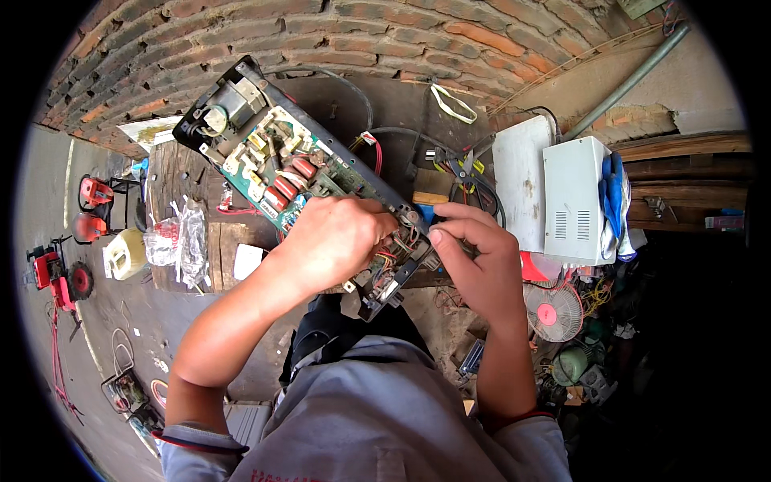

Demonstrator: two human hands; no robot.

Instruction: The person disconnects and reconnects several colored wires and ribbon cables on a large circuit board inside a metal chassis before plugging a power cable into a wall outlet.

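A long, open electronic unit with a black metal frame (321, 140) runs diagonally from the upper left to the centre of the frame, its lower end near the person's dark trousers. Inside it sits a green circuit board (341, 173) with dark red cylindrical components (287, 187). At the centre, the left hand (337, 239) lies over the unit's lower part, its grip curled in beside a bundle of thin multicoloured wires (411, 239); the fingertips are hidden, so I cannot tell what it holds. Just right of centre, the right hand (483, 261) has its grip narrow, thumb and forefinger close together at the unit's end; whether anything is pinched there I cannot tell.

On the brown wooden surface (173, 177), left of centre, lies a crumpled clear plastic bag (191, 241). Yellow-handled pliers (463, 170) lie right of centre, near a white slotted metal box (572, 197) bearing blue-and-white fabric (613, 201). A round fan with a pinkish-red hub (547, 313) stands lower right
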